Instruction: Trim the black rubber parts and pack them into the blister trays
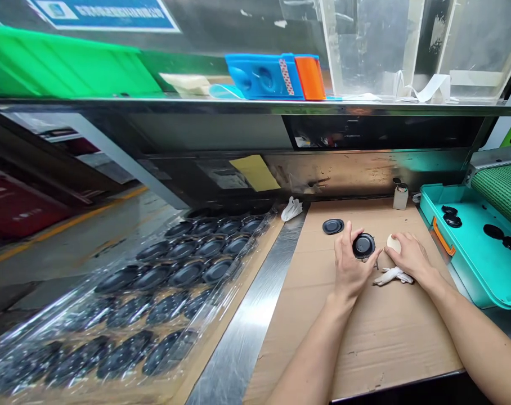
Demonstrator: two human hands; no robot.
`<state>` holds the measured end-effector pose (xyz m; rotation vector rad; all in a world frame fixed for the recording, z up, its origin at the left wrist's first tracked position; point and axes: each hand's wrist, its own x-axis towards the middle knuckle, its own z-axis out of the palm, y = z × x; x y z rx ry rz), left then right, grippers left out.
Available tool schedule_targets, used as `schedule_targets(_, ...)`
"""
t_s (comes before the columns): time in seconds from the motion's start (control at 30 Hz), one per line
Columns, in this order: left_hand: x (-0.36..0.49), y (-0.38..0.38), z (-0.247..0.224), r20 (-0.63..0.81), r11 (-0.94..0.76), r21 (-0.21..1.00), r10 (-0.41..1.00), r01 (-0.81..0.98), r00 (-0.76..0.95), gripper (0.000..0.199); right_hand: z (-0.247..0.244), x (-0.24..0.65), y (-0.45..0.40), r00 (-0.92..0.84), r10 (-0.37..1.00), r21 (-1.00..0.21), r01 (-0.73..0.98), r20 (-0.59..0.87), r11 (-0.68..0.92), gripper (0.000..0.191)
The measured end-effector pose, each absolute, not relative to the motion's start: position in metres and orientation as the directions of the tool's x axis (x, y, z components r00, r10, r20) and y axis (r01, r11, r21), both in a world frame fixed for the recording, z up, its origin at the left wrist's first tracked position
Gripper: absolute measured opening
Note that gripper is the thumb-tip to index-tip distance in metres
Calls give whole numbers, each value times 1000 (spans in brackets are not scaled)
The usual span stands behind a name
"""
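Got a round black cap-like part in the left hand, pinched between thumb and fingers, right over the brown cardboard sheet. Can't tell if touching the cardboard or held slightly off it. Got a small cream disc in the bare right hand, gripped at the fingertips, near the black part but apart from it

Seeing a second round black part lying flat on the cardboard, just beyond the left hand. Also spotting a crumpled white glove close below the right hand, plus a small pale bottle with a dark top near the back edge

Over to the right, noticing a teal bin with an orange latch and loose black discs lying inside, with green mesh just beside

To the left, past a metal strip, looking at a clear plastic tray of dark round parts set in rows. Can't make out much detail on the nearest ones, pretty blurry

Up top, seeing a metal shelf with a green bin, a blue-and-orange box and a curled white paper strip
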<state>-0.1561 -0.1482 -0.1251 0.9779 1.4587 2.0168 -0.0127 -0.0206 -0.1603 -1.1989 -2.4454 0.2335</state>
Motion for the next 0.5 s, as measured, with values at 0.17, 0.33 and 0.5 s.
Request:
schedule_targets(0.17,-161,-147,-129,288,-286,953,753,101,-592,96,-161,-14,-20,-542,787,-312,723,296,616,35)
schedule_targets(0.33,-164,-144,-134,287,-280,954,763,105,-579,69,-163,-14,-19,-537,784,-316,719,312,619,36)
schedule_targets(0.5,-186,-136,-156,220,16,926,788,377,-575,27,-169,-14,-16,-501,804,-351,725,320,592,34)
